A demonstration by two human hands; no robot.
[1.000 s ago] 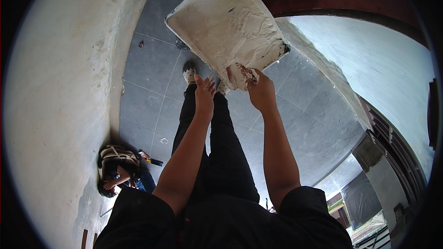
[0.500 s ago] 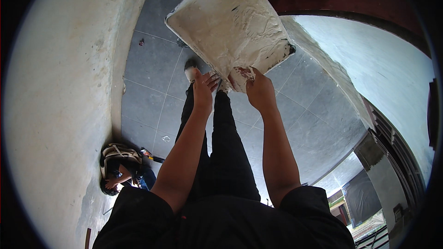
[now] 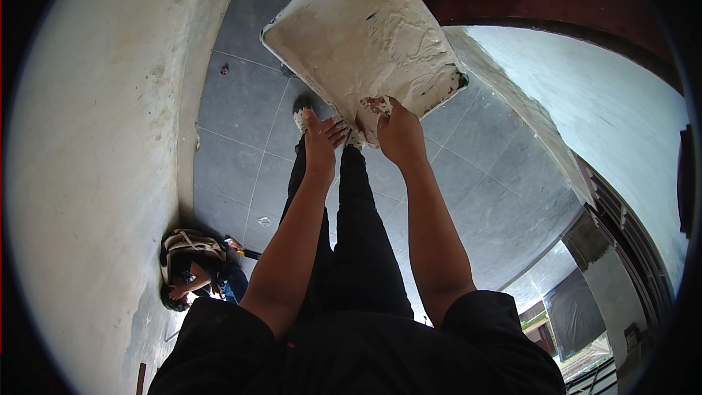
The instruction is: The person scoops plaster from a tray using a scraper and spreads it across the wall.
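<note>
Scraper (image 3: 376, 105), paste-smeared, likely light but slippery, wants an edge grip: right hand (image 3: 401, 133) clamps it; left hand (image 3: 319, 140), fingers extended, flanks tray (image 3: 311, 38).

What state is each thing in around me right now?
Tray, coated, dark at one corner
Pale paste, ridged in places
Hand tool, paste-smeared, partly hidden
Right hand, closed on the tool
Left hand, open, smeared
Left wall, blotched
Other person, hand at head
</note>
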